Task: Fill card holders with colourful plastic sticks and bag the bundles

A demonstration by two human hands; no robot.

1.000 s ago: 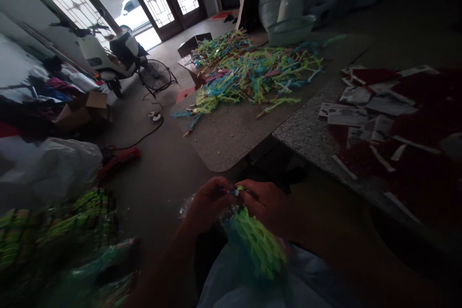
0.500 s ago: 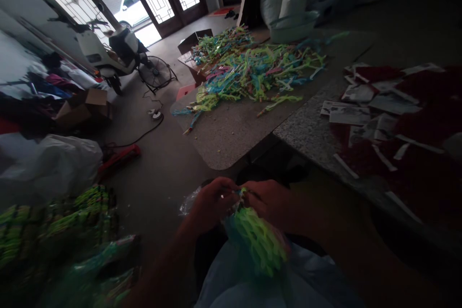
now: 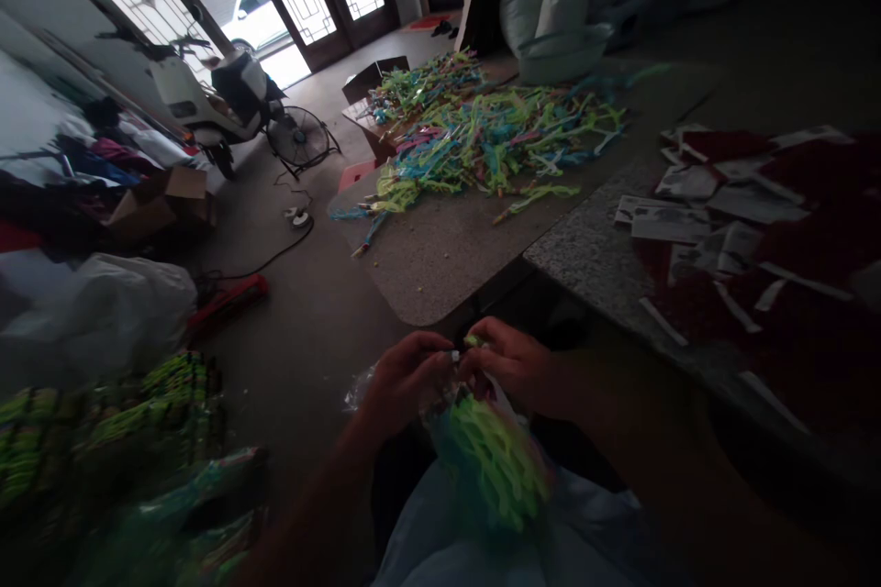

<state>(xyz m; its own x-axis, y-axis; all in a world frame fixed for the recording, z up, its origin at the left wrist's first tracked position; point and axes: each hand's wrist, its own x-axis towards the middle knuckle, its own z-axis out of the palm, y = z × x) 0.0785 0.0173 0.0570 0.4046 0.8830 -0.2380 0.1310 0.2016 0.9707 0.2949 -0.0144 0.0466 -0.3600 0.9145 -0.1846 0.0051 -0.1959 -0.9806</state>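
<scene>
A bundle of yellow-green netting (image 3: pixel 499 463), with blue and pink parts, rests over my lap, its top end between my two hands. My left hand (image 3: pixel 409 376) is closed, thumb and fingers pinched together at the top of the bundle, where a small white bit (image 3: pixel 454 356) shows at the fingertips. My right hand (image 3: pixel 513 359) is closed on the bundle's yellow-green upper end (image 3: pixel 473 341). The fingertips of both hands almost meet. Dim light and the fingers hide exactly how the end is gripped.
Ahead, a table (image 3: pixel 440 266) bears a heap of green, blue and pink netting (image 3: pixel 482 138). On the right, a speckled stone surface (image 3: pixel 585 248) carries printed cards (image 3: pixel 671 222) and red material. Packed green bundles (image 3: pixel 172 385) lie at lower left. A scooter (image 3: pixel 199 92) and fan (image 3: pixel 299 138) stand farther off.
My right hand has lifted slightly, its fingers now raised around the yellow-green end. My left fingers have straightened into a pinch. The bundle stays in nearly the same place.
</scene>
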